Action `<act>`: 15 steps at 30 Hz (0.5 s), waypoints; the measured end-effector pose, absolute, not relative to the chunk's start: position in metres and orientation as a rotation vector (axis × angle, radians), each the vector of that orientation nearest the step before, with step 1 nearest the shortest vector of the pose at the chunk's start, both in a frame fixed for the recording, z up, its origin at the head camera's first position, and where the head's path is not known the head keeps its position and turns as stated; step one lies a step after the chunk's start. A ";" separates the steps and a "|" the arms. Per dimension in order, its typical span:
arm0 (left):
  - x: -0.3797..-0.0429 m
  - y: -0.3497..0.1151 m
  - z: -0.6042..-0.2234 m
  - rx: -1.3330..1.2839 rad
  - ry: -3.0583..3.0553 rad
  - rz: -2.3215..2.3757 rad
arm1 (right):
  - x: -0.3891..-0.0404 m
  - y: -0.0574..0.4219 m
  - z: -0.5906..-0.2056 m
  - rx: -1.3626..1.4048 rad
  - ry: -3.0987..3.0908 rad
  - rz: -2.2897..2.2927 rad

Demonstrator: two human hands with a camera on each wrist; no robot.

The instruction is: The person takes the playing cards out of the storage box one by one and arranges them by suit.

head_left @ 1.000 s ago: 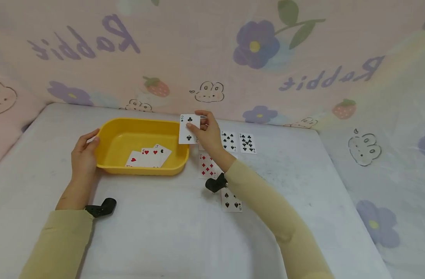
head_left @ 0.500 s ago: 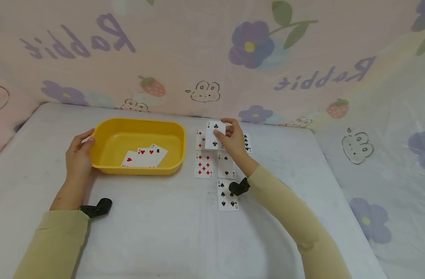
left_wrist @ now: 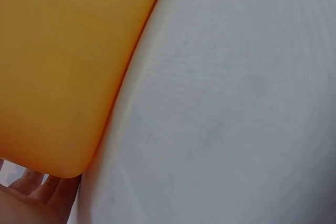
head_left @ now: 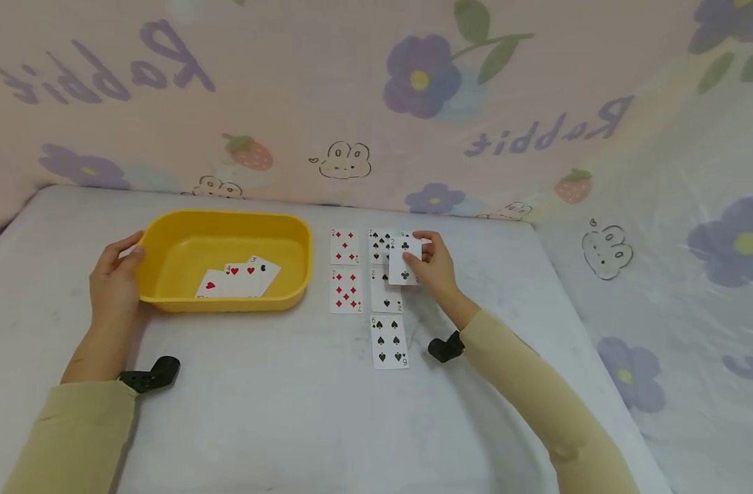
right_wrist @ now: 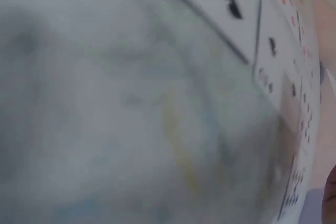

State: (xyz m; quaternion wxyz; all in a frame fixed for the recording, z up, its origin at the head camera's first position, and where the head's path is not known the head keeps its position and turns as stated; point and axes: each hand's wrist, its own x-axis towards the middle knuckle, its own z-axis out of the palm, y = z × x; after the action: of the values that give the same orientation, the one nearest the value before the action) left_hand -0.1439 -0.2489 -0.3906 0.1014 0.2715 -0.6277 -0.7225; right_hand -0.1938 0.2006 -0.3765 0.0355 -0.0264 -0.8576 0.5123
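Note:
My left hand grips the left end of a yellow plastic basin, thumb at its rim; the left wrist view has the fingers against the basin's end wall. Inside lie several playing cards, a four of hearts among them. Between thumb and fingers my right hand pinches a two of clubs, face up. In the head view this card overlaps the seven of spades, the two of spades and the nine of clubs, which is mostly hidden.
Left of the spades lie a five of diamonds and a seven of diamonds. A six of spades is lowest in the middle column. The white-covered table meets a patterned curtain at the back.
From the basin's right rim, my right hand has carried the two of clubs rightward and lower, over the card columns. My left hand stays on the basin while the head view shifts slightly.

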 end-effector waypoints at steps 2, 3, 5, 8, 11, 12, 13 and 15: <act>-0.144 -0.249 -0.391 0.795 -1.846 -2.152 | -0.189 0.207 -0.379 -0.112 -2.654 1.554; -0.144 -0.249 -0.391 0.792 -1.851 -2.151 | -0.187 0.211 -0.380 -0.127 -2.663 1.548; -0.144 -0.249 -0.391 0.786 -1.845 -2.161 | -0.183 0.217 -0.383 -0.150 -2.686 1.534; -0.144 -0.249 -0.391 0.794 -1.853 -2.154 | -0.179 0.225 -0.390 -0.169 -2.720 1.506; -0.144 -0.250 -0.390 0.811 -1.849 -2.156 | -0.176 0.232 -0.397 -0.187 -2.763 1.458; -0.144 -0.250 -0.390 0.812 -1.847 -2.151 | -0.174 0.233 -0.398 -0.196 -2.775 1.443; -0.144 -0.250 -0.390 0.814 -1.841 -2.153 | -0.173 0.235 -0.400 -0.202 -2.795 1.422; -0.144 -0.251 -0.391 0.812 -1.832 -2.165 | -0.170 0.237 -0.401 -0.217 -2.826 1.381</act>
State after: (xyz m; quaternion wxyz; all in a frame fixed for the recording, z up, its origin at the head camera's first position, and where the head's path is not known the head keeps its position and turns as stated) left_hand -0.1442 -0.2507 -0.3905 0.0955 0.2741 -0.6180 -0.7306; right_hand -0.1699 0.2371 -0.4014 -0.0056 -0.0687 -0.8963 0.4381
